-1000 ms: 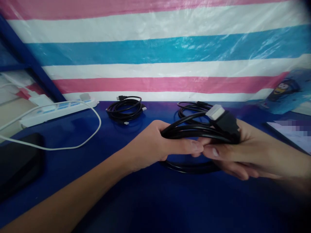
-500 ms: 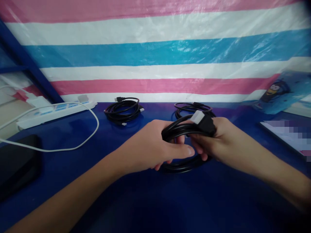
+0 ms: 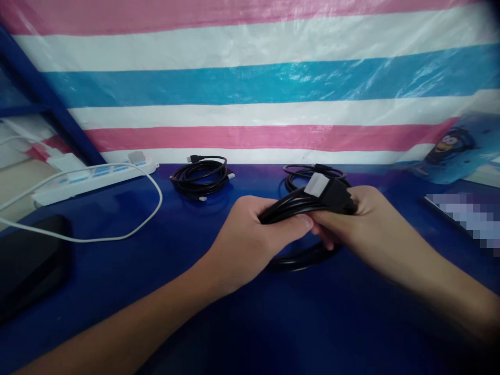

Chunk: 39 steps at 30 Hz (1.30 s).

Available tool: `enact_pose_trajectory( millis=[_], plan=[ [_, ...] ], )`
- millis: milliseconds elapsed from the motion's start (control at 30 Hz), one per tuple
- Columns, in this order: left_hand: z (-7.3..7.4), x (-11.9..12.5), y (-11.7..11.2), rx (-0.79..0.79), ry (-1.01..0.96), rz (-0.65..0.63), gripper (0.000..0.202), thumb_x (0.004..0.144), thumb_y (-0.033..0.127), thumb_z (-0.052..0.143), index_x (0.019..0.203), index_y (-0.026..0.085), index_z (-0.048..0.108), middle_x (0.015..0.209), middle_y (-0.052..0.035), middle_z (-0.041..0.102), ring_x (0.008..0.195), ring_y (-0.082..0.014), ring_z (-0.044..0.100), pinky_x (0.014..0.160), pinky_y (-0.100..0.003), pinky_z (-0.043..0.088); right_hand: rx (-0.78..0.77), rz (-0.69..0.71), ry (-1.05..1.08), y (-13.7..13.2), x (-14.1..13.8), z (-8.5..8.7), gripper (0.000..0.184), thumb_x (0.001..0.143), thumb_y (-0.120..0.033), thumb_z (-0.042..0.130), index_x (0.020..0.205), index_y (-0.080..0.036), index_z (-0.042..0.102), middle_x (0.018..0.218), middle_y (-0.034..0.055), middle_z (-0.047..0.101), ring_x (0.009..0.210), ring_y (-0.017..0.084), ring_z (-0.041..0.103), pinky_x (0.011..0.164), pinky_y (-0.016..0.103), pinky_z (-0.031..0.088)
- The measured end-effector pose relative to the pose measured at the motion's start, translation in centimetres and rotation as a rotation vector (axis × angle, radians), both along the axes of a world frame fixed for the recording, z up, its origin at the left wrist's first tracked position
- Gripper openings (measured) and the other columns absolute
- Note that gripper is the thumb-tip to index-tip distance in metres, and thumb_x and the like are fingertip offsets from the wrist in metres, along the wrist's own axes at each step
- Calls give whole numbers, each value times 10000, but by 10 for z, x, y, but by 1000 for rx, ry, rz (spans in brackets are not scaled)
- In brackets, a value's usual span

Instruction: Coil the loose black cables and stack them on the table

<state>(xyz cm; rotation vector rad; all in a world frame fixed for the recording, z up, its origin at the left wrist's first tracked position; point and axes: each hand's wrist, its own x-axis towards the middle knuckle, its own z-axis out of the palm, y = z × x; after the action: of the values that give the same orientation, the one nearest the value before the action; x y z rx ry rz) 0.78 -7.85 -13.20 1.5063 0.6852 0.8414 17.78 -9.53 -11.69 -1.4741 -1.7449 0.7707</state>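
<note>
Before the desk's back edge [image 3: 253, 170], left hand [image 3: 250, 239] and right hand [image 3: 363, 214] grip coiled cable [image 3: 288, 207].

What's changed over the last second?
Right hand shifted left and slightly up in view, carrying the white-ended plug left. Nothing visibly let go: it and the left hand still hold the black cable coil. Power strip and back-left coil stayed put.

I see a striped sheet [image 3: 250, 83] behind the white power strip [image 3: 94, 183]; in front of the strip, a looping white cord [image 3: 89, 241] and a black boxy object [image 3: 31, 255]; far to the strip's right, a blue cartoon print [image 3: 469, 151].
</note>
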Motion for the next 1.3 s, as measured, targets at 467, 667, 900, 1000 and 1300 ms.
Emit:
enact_pose_trajectory(
  millis=[467, 667, 900, 1000, 1300],
  plan=[
    [10, 12, -8, -115, 83, -13, 370, 791, 332, 562, 554, 158, 338, 429, 81, 259, 369, 3, 229, 399, -168, 196, 242, -366, -801, -5, 5, 4, 319, 743, -418, 465, 590, -146, 537, 590, 90, 539, 485, 111, 369, 496, 235, 162],
    [14, 5, -7, -95, 150, -162, 395, 797, 344, 556, 530, 159, 332, 415, 79, 284, 352, 0, 260, 379, -167, 193, 466, -88, -589, 0, 20, -4, 340, 766, -264, 460, 1083, -171, 543, 1041, 107, 583, 875, 209, 575, 653, 269, 401],
    [9, -7, 3, -36, 141, -290, 408, 783, 413, 608, 523, 139, 456, 416, 43, 444, 400, -29, 430, 472, -154, 347, 353, 99, -183, -1, 15, -1, 280, 760, -162, 463, 957, -208, 656, 826, 12, 647, 676, 105, 587, 605, 200, 444],
    [7, -13, 12, -247, -62, -546, 320, 668, 398, 734, 858, 189, 584, 740, 4, 622, 609, -90, 599, 617, -200, 456, 397, 128, -276, -5, 16, 5, 420, 687, -111, 418, 1004, -221, 671, 809, -2, 672, 613, 105, 591, 611, 219, 454],
    [38, -13, 4, -293, 313, -517, 255, 767, 399, 604, 864, 164, 614, 690, -22, 639, 731, -129, 622, 750, -233, 446, 319, 343, -737, -1, 10, 33, 457, 693, -75, 442, 1057, -226, 674, 711, 19, 667, 531, 96, 541, 506, 204, 297]
  ],
)
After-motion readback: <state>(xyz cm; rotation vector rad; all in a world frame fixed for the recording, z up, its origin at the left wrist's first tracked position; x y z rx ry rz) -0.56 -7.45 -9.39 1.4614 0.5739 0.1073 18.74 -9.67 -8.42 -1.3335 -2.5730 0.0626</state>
